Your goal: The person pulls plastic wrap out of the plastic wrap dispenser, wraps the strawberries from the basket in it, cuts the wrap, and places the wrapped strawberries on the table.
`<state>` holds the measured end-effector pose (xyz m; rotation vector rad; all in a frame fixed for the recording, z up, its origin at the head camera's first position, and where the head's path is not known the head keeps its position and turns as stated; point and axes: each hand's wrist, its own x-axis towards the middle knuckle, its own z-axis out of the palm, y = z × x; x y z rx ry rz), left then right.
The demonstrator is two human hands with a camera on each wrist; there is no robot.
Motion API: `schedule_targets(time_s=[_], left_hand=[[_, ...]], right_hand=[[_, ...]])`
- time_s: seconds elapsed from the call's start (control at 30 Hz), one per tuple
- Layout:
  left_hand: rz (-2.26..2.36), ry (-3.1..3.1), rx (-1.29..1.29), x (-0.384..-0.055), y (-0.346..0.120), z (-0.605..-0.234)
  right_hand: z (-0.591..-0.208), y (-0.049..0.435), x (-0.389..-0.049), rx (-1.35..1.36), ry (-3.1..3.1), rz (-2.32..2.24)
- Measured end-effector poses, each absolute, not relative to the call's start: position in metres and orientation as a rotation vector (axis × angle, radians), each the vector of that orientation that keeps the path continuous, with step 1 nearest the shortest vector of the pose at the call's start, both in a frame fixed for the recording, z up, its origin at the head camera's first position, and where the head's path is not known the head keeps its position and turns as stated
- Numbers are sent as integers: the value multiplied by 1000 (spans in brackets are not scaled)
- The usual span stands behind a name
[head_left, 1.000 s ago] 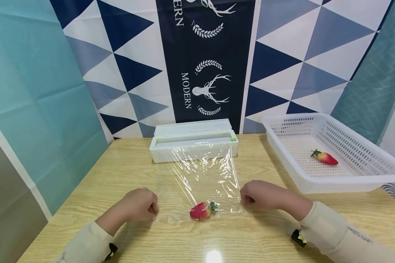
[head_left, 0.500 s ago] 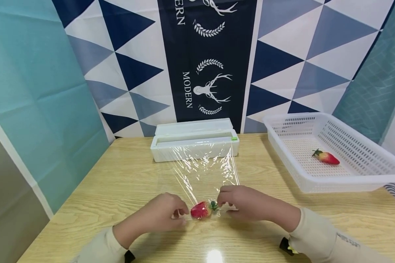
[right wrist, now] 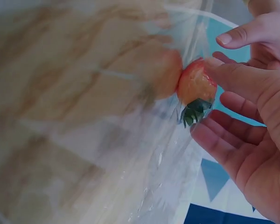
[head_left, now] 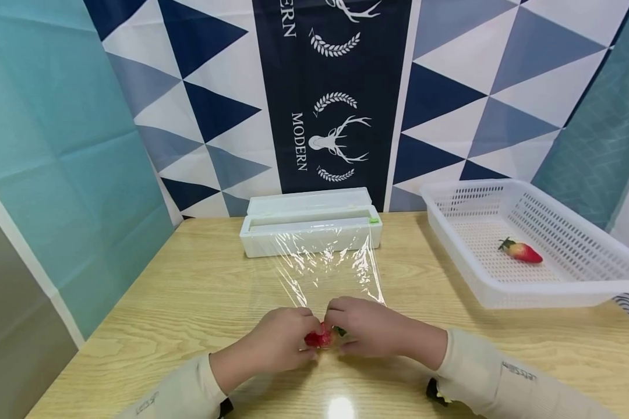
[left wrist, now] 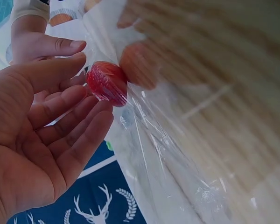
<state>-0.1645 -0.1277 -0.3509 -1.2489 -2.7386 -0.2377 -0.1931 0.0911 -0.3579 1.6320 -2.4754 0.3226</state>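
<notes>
Strawberry (head_left: 321,336), one: on the surface (head_left: 215,279), at the clear film's (head_left: 329,270) near end. Left hand (head_left: 280,337) and right hand (head_left: 369,326): newly drawn inward, each grip curled about the fruit, tip and leaf ends respectively; work apparently now centres there. Behind: white box (head_left: 262,244), lid raised. Right: basket (head_left: 566,287).

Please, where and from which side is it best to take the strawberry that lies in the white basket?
Probably across its thick middle, from above, with the nearer right hand. The strawberry lies on its side, leaves toward the left, so a grip on its two long sides avoids them. The white basket has raised walls around it, so coming in sideways looks awkward.
</notes>
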Motion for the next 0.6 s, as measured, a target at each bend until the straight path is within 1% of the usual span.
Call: schedule_targets(time_s=[0.2,0.6], left_hand=[[-181,-2744,-1262,-168,-125,-352],[-201,-2581,-1314,-178,-123,-358]], right_hand=[[-355,89,-191,1622,-2560,311],[-358,87,-201,1624,-2536,350]])
